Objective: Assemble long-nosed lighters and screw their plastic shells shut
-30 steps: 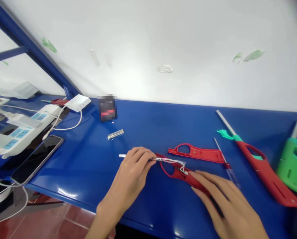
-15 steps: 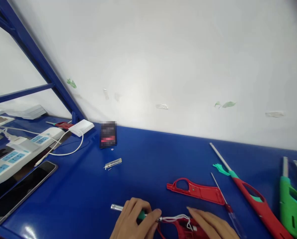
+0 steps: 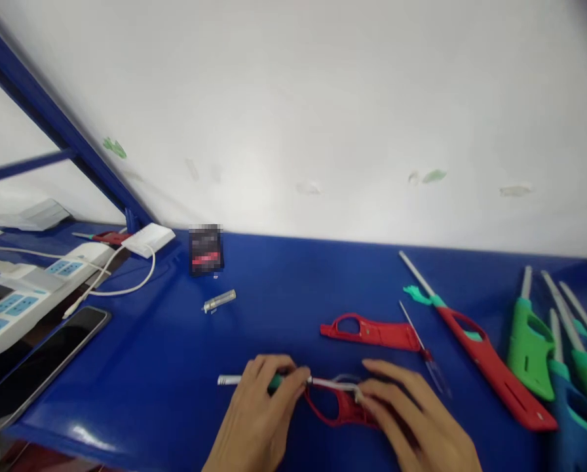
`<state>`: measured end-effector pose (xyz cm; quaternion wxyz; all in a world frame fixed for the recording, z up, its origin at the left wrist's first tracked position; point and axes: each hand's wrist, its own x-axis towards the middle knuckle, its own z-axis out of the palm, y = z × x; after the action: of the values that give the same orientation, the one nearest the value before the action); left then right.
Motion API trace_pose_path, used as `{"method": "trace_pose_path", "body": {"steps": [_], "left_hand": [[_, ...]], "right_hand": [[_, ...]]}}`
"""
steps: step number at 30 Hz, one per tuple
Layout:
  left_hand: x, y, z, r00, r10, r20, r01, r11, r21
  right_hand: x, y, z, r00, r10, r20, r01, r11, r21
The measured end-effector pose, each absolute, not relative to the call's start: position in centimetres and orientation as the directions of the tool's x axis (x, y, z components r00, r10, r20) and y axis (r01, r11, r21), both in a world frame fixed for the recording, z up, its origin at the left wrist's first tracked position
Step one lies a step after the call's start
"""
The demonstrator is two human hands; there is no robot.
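Centrally, on a blue table (image 3: 166, 373): one open red lighter shell (image 3: 343, 410), lying below the hands. Left hand (image 3: 261, 410): fingers closed around a metal lighter tube (image 3: 228, 380) with a green collar, its tip protruding to the left. Right hand (image 3: 418, 413): fingers bent, fingertips at the end of the white wires (image 3: 340, 385), over the shell; whether they pinch tight, cannot tell.

Beyond the hands: one loose red shell half (image 3: 392, 334), flat; one screwdriver (image 3: 435, 372), clear-handled, shaft by the shell half's right end. Further right: one red gas lighter (image 3: 494, 367); one green gas lighter (image 3: 529, 351); several more at the edge, partly cut off.

Left side: one small clear cylinder (image 3: 221, 300); one dark packet (image 3: 206, 252), blurred; one smartphone (image 3: 48, 360), dark-screened; one white power strip (image 3: 42, 288); one white box (image 3: 149, 240) with cable.
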<state>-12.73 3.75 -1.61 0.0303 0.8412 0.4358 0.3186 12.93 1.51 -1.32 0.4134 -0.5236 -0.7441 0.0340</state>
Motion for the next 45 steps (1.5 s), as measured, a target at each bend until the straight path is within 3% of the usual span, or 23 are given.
{"method": "trace_pose_path", "body": {"steps": [6, 18, 45], "left_hand": [[-12.6, 3.0, -0.7, 0.391, 0.816, 0.426, 0.706, -0.563, 0.430], [-13.2, 3.1, -0.7, 0.381, 0.833, 0.402, 0.682, -0.547, 0.486], [-13.3, 3.2, -0.3, 0.380, 0.833, 0.403, 0.619, -0.552, 0.558]], "right_hand": [[11.9, 0.4, -0.2, 0.004, 0.906, 0.423, 0.754, 0.275, -0.596], [11.8, 0.1, -0.1, -0.003, 0.947, 0.320, 0.742, 0.217, -0.635], [12.1, -1.3, -0.5, -0.014, 0.922, 0.386, 0.766, 0.258, -0.588]]}}
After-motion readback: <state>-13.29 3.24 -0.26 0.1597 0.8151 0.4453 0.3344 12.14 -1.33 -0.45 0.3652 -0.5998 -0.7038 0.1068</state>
